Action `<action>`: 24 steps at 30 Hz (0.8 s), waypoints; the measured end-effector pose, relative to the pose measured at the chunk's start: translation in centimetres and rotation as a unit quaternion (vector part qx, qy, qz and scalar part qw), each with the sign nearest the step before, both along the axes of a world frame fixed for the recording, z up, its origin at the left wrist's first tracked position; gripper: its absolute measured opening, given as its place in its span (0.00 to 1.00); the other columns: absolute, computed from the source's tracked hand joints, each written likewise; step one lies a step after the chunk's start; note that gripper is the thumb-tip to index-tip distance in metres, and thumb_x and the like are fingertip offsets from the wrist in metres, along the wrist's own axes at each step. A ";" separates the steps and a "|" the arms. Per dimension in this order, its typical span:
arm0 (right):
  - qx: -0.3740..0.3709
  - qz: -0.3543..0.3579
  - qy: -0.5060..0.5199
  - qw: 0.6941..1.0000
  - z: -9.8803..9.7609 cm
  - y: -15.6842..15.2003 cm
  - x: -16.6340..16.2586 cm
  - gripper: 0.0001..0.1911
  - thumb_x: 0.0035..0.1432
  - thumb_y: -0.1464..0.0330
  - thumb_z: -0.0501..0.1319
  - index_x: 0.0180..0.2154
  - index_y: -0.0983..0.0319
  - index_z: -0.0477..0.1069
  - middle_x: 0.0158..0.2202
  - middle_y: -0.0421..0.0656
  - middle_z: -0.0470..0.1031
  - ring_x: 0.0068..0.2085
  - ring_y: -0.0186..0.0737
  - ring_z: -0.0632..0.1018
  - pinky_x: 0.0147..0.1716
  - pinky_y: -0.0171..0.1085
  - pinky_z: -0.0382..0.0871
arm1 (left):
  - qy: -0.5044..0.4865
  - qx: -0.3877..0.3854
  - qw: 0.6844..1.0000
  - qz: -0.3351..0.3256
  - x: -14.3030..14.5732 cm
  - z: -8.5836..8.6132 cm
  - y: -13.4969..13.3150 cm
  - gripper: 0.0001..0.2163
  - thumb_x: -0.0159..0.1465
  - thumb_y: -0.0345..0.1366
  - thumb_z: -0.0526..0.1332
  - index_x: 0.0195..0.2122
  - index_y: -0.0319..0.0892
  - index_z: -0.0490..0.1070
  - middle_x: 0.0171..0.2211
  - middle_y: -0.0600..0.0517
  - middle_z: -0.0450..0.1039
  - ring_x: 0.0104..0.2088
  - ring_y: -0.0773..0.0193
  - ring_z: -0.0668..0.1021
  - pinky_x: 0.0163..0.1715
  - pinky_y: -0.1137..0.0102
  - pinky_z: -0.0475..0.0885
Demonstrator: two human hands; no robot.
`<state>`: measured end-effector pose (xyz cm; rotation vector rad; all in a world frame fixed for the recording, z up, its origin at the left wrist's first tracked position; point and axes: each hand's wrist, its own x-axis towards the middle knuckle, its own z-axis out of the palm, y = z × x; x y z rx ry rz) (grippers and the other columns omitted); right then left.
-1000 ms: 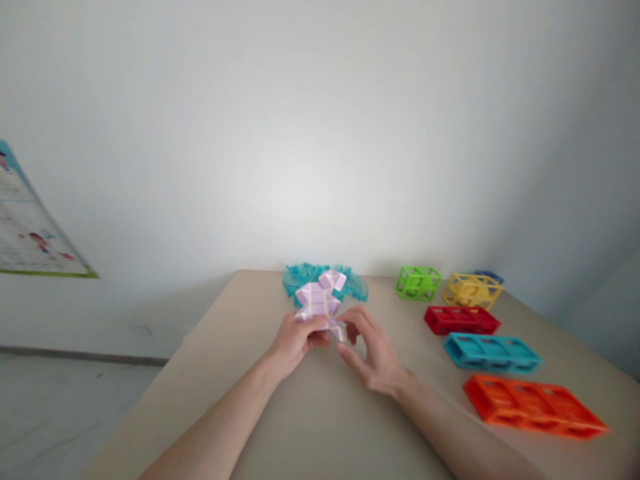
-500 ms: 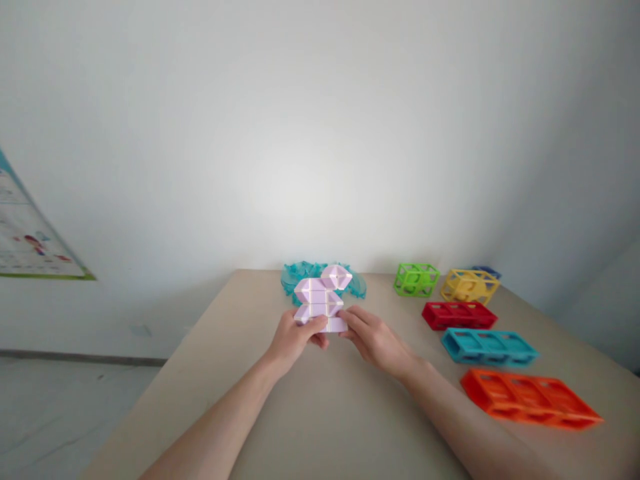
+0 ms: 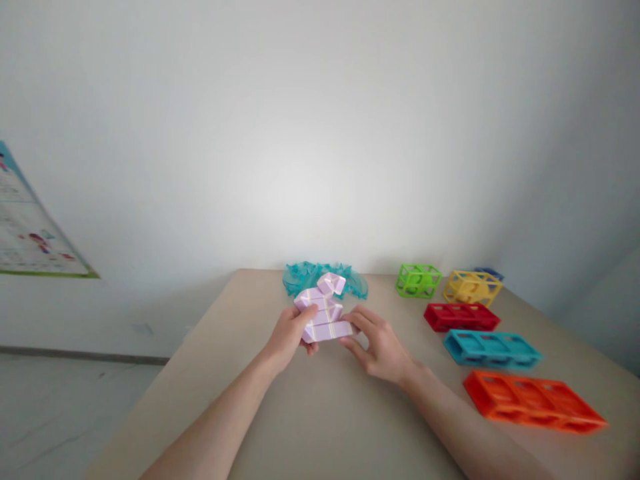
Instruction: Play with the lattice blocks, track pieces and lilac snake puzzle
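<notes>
A lilac and white twisty snake puzzle is held up over the table, folded into stacked zigzag rows with a knob-like end at the top. My left hand grips its left side, thumb across the front and fingers behind. The thumb and fingers of my right hand pinch the right end of its bottom row, which sticks out past the rows above. The fingers behind the puzzle are partly hidden.
On the table, teal translucent pieces lie by the wall. To the right are open-frame blocks: green, yellow, dark blue, red, teal and orange. A poster hangs at left.
The snake puzzle has tilted, its bottom row now reaching further right. My left thumb has moved up its front, and my right hand has shifted to the end of the bottom row.
</notes>
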<state>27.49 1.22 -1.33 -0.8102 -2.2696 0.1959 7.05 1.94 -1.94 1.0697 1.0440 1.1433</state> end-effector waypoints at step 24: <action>0.077 -0.140 -0.037 0.987 -0.4 -0.8 -1.5 0.11 0.62 0.61 0.58 0.39 0.62 0.70 0.35 0.48 0.73 0.34 0.43 0.75 0.32 0.37 0.67 | 0.098 0.056 0.993 0.038 0.3 -0.6 0.2 0.20 0.55 0.50 0.63 0.17 0.38 0.67 0.13 0.53 0.67 0.10 0.71 0.66 0.10 0.76 0.57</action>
